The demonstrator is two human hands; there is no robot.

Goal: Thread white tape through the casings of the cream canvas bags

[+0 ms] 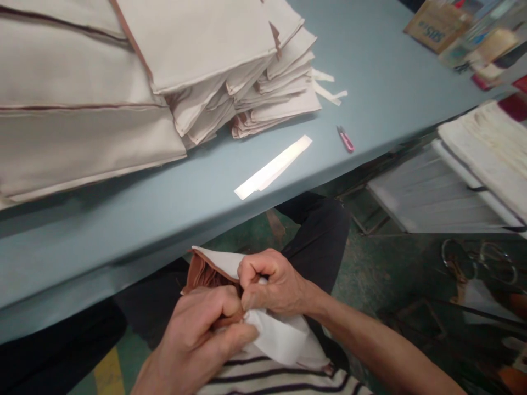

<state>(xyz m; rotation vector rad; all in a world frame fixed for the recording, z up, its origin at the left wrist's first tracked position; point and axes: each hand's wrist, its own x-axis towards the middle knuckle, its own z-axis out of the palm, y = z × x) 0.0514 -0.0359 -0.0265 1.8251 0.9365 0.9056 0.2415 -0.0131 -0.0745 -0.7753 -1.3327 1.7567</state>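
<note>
Low in the head view, both my hands grip a small cloth piece (284,337), white outside with a brown lining (201,274), held over my lap below the table edge. My left hand (201,334) is closed on its near side, thumb and fingers pinching the brown edge. My right hand (269,282) is curled into a pinch on the same edge, touching the left. The cloth's lower end drapes onto my striped shirt.
A blue-grey table (370,77) carries stacks of beige cloth pieces with brown trim (135,71), a white strip (274,167) and a pink thread snipper (346,140). Boxes and clutter (465,33) sit far right. A white rack with fabric (465,175) stands right of my knees.
</note>
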